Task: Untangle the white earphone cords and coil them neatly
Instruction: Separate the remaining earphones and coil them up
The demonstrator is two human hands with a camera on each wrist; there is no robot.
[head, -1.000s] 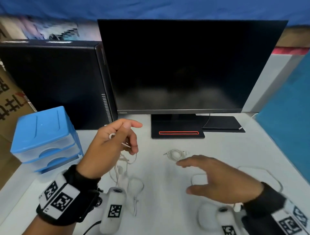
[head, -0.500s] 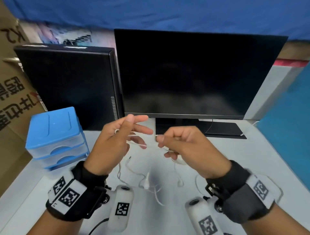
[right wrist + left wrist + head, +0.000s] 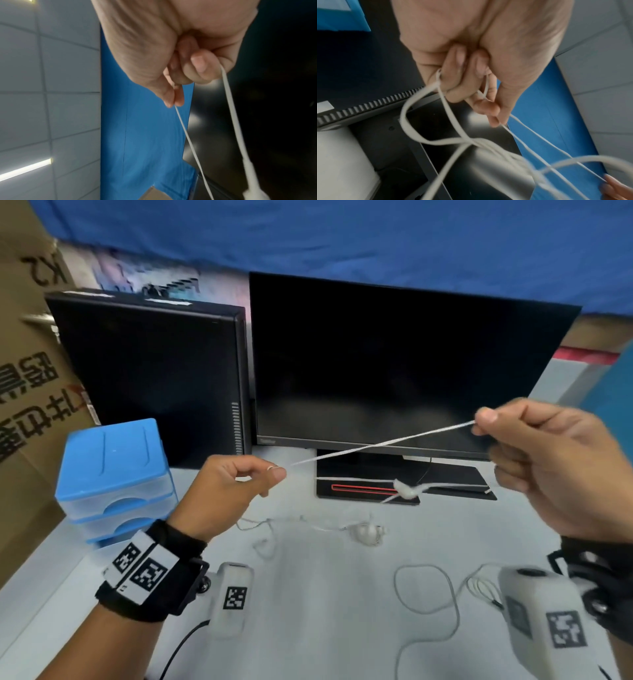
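A white earphone cord (image 3: 383, 442) stretches taut in the air between my two hands, in front of the monitor. My left hand (image 3: 236, 491) pinches one end between thumb and forefinger, with more loops of cord (image 3: 436, 140) trailing from its fingers. My right hand (image 3: 534, 460) pinches the other end, held higher and to the right, and a second strand (image 3: 235, 119) hangs from its curled fingers. A blurred earbud (image 3: 406, 489) dangles below the taut strand. Another earphone bundle (image 3: 366, 534) lies on the white table.
A black monitor (image 3: 394, 364) and a black computer case (image 3: 150, 378) stand at the back. A blue drawer box (image 3: 113, 474) sits at the left. A thin grey cable (image 3: 428, 590) loops over the white table (image 3: 325, 628) near the right.
My hands have pulled apart: the right one moved up and to the right, the left stayed low, and the cord between them has gone taut and lifted off the table.
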